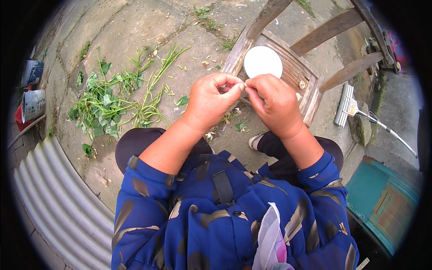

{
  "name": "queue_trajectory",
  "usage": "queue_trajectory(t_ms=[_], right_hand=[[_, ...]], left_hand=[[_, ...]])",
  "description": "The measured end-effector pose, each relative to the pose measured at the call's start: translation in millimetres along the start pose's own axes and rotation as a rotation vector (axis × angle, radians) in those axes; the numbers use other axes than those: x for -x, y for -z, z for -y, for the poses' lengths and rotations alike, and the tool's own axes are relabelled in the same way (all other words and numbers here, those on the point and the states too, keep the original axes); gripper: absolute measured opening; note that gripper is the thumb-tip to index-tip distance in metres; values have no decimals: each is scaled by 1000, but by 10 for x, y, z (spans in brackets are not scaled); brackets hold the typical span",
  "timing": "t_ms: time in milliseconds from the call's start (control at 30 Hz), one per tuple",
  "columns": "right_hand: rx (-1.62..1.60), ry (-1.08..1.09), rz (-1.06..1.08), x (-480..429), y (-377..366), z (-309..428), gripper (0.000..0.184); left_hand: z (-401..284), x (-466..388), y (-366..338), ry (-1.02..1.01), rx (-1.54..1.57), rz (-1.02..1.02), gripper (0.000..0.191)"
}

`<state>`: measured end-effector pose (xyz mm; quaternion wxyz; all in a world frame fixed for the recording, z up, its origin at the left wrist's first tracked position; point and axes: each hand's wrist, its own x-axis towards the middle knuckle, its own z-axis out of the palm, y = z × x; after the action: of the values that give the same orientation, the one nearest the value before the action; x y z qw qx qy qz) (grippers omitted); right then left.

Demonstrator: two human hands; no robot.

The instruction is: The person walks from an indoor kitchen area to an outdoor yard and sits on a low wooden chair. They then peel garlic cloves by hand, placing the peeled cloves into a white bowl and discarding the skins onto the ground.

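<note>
Both hands meet at the fingertips over the near side of a wooden chair. My left hand (212, 96) has its thumb and forefinger pinched together. My right hand (278, 101) pinches from the other side, its fingertips touching those of the left. Between them shows a small pale piece (245, 85), mostly hidden by the fingers and too small to name. Just beyond the hands, a round white dish (263, 60) with a dark rim rests on the slatted chair seat (293, 72). Small pale bits (302, 84) lie on the seat to its right.
Leafy green vines (104, 104) with long stems and cut stem pieces are spread on the concrete at left. Buckets (33, 105) and a corrugated sheet (64, 192) stand or lie at far left. A sponge mop (347, 106) and a rusty green metal panel (381, 195) are at right.
</note>
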<state>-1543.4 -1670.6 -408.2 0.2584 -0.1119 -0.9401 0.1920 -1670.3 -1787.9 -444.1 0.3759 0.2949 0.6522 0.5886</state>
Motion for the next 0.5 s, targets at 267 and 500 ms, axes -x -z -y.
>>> queue_trajectory(t_ms=[267, 500], right_hand=[[-199, -164, 20, 14, -33, 10, 21], [-1033, -629, -110, 24, -46, -118, 19]], left_hand=[[62, -41, 2, 128, 207, 55, 12], [90, -60, 52, 47, 502, 46, 14]])
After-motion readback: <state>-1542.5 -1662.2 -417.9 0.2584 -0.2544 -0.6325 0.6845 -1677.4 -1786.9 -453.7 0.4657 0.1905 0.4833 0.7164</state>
